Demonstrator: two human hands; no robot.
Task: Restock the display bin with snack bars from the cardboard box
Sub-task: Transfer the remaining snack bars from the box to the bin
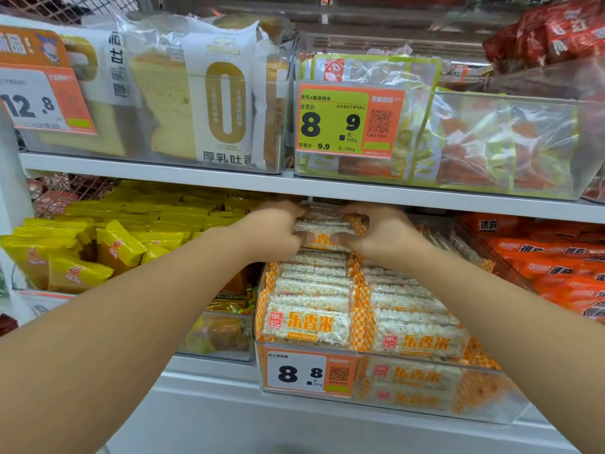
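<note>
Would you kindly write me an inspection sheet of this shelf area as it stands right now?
Surface: white lower shelf carrying clear bins.
Job's things: display bin holds rows of snack bars; cardboard box not in view.
Clutter: nothing seen.
Grippers: left hand and right hand together grip a stack of bars at the bin's back.
Cables: nothing seen.
Surroundings: yellow packets left, orange packets right, bread above.

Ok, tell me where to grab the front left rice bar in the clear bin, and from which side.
Take the front left rice bar by its two short checkered ends, coming from above and in front. It lies flat on top of the stack in the clear bin, long side across, neighbours tight behind and right, so only ends and top are free. Both hands, left hand and right hand, grip a bundle further back likewise.
</note>
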